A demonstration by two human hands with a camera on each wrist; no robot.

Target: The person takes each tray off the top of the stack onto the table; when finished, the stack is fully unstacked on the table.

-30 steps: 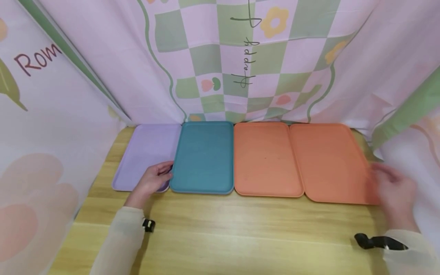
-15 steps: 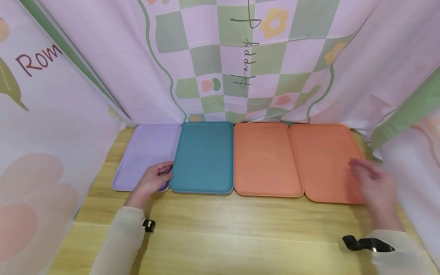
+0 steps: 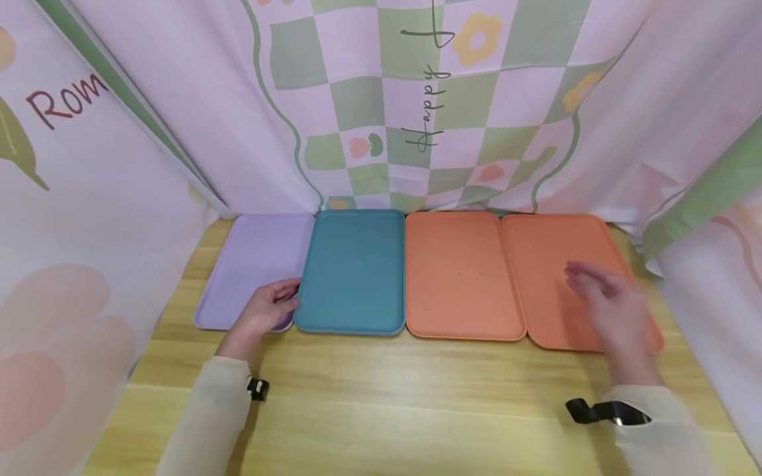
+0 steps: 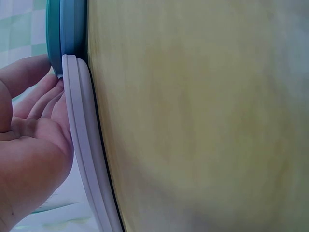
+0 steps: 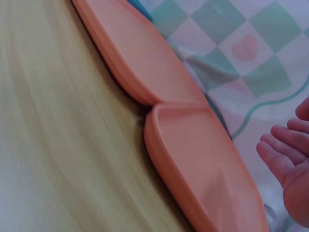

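Observation:
Four trays lie side by side in a row: a purple tray, a teal tray, an orange tray and a second orange tray at the right end. My left hand is over the purple tray, its fingertips touching the left edge of the teal tray. In the left wrist view its thumb and fingers rest at that edge without curling round it. My right hand hovers above the right orange tray with nothing in it, its fingers loosely extended.
The trays stand on a wooden table, against a checkered curtain at the back. More printed cloth hangs at the left. Black straps with small devices sit on both wrists.
My right hand has moved left from the outer edge of the right orange tray to above its middle. The left hand and the trays have stayed in place.

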